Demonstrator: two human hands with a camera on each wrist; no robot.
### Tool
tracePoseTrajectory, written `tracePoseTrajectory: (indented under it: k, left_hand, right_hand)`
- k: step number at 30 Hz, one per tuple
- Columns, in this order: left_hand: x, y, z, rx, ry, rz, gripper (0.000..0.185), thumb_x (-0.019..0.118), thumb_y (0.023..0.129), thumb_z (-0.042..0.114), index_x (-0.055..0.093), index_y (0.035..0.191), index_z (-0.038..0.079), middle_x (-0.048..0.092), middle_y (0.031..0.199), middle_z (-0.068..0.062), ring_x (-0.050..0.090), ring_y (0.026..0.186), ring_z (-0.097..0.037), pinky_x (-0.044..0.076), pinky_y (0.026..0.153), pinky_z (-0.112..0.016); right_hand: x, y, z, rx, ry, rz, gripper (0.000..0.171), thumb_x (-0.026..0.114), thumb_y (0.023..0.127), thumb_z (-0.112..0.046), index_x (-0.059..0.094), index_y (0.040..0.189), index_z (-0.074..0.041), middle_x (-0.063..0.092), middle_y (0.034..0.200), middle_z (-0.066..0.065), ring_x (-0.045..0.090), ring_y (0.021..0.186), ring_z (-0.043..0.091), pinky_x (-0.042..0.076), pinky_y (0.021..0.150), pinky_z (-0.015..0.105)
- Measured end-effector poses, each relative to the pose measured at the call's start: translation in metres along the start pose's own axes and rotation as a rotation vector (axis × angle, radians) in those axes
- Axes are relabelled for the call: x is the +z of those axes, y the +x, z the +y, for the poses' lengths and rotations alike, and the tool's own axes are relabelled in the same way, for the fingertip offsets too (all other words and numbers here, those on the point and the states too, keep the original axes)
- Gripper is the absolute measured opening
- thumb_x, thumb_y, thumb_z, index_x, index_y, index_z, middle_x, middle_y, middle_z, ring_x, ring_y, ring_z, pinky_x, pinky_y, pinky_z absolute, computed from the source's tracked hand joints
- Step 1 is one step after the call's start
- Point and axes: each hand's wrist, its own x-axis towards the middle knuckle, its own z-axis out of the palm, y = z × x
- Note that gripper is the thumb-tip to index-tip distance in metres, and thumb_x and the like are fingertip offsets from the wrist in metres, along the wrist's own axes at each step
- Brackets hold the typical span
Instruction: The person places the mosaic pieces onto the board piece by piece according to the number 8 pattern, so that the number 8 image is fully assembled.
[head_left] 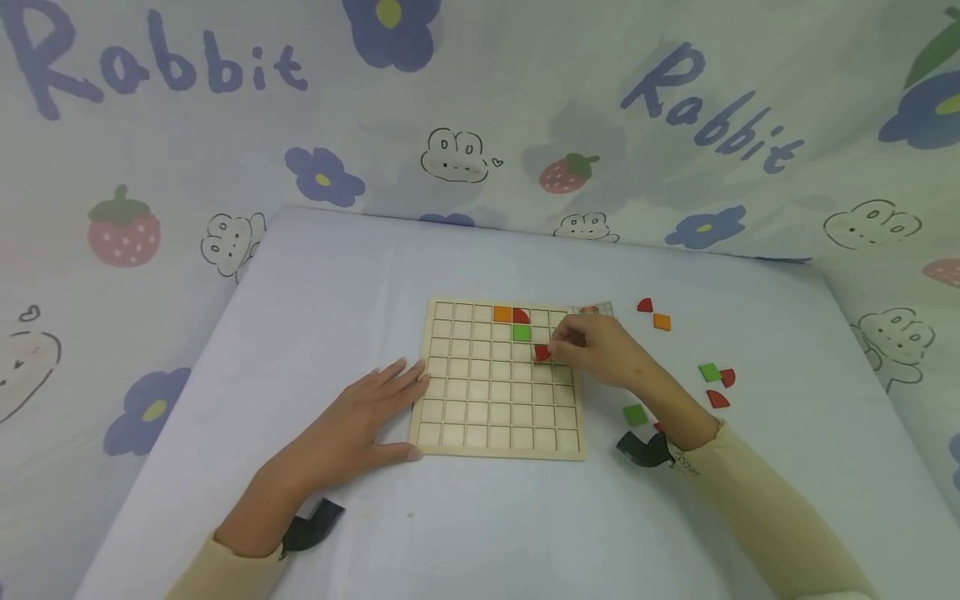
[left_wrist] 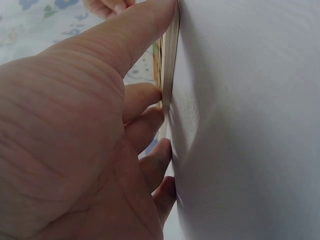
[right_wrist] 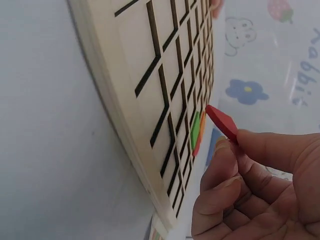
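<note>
Over the wooden grid (head_left: 478,389), right hand (head_left: 602,348) pinches red tile (head_left: 542,354); left hand (head_left: 349,429), fingers extended, touches grid's left edge.

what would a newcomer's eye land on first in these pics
Probably the red piece pinched in the right hand, over the right side of the grid board. The left hand touches the board's left edge. Behind, big purple-blue lettering on the backdrop likely stands out too.

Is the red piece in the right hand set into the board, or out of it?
Out: the right hand pinches the red piece, and the right wrist view shows it raised off the board.
</note>
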Motion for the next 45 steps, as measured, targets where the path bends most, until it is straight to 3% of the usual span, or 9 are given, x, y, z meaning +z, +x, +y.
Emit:
tracePoseTrajectory:
  k: [6,10,26,37,45]
  left_hand:
    - [-0.001,-0.001,0.001,0.010,-0.013,0.014,0.094,0.083,0.089,0.043,0.036,0.164,0.013,0.024,0.172,0.001,0.015,0.160,-0.030,0.017,0.126,-0.058]
    - [-0.001,-0.001,0.001,0.000,-0.012,0.007,0.094,0.083,0.088,0.043,0.036,0.164,0.013,0.023,0.172,0.001,0.015,0.160,-0.029,0.016,0.126,-0.058]
    - [0.001,0.001,-0.001,-0.023,-0.004,-0.016,0.096,0.083,0.088,0.045,0.034,0.165,0.015,0.020,0.173,0.004,0.012,0.160,-0.026,0.014,0.127,-0.056]
    - [-0.001,0.002,0.000,-0.022,0.008,-0.020,0.096,0.083,0.088,0.045,0.034,0.165,0.015,0.021,0.173,0.003,0.013,0.160,-0.027,0.014,0.128,-0.055]
    - [0.000,0.002,0.000,-0.013,0.011,-0.013,0.095,0.084,0.088,0.045,0.036,0.164,0.014,0.022,0.173,0.002,0.014,0.160,-0.028,0.015,0.127,-0.056]
  right_hand:
    - [0.011,0.018,-0.005,-0.025,0.027,-0.016,0.011,0.068,0.100,-0.016,0.073,0.096,-0.008,0.063,0.076,0.000,0.057,0.074,0.019,0.049,0.063,0.032]
    - [0.017,0.025,-0.006,0.010,0.039,-0.030,0.013,0.067,0.101,-0.017,0.073,0.096,-0.006,0.065,0.075,0.001,0.061,0.067,0.018,0.050,0.059,0.030]
    - [0.026,0.034,-0.010,0.102,-0.108,-0.043,0.021,0.068,0.103,-0.028,0.070,0.092,-0.010,0.061,0.077,0.001,0.054,0.074,0.018,0.046,0.063,0.032]
    - [0.022,0.030,-0.010,0.112,-0.064,-0.081,0.017,0.078,0.095,-0.025,0.069,0.095,-0.010,0.065,0.088,0.002,0.057,0.083,0.020,0.050,0.068,0.032]
    - [0.024,0.032,-0.011,0.123,-0.096,-0.069,0.020,0.080,0.094,-0.027,0.067,0.089,-0.012,0.063,0.083,0.001,0.055,0.081,0.019,0.047,0.066,0.032]
